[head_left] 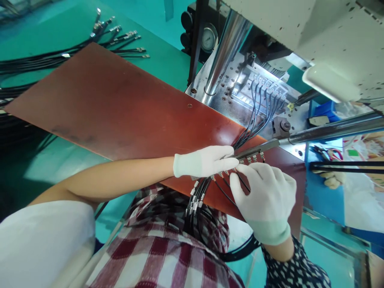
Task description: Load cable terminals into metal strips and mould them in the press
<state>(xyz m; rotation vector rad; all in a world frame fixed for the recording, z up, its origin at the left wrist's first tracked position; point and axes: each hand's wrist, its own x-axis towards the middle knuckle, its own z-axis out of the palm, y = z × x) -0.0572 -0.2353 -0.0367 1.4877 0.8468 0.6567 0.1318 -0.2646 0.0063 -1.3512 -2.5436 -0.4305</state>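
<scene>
My left hand (207,161), in a white glove, lies along a narrow metal bar (255,149), thumb on the far side and fingers on the near side. Part of the bar is hidden beneath it. My right hand (265,196), also gloved, pinches a thin black cable at the bar's near edge; its fingertips almost touch my left fingers. Small metal connectors (254,158) sit in a row along that edge. A bundle of black cables (196,204) with metal ends hangs over my lap. More cables (255,126) run from behind the bar into the press.
A brown board (129,104) spans the bench under my hands. The press bed (223,94) holds a lit fixture with cable ends in it, between steel posts (225,52). Finished-looking cables (75,50) lie at upper left. Pliers (322,152) and a blue bin (328,110) are at right.
</scene>
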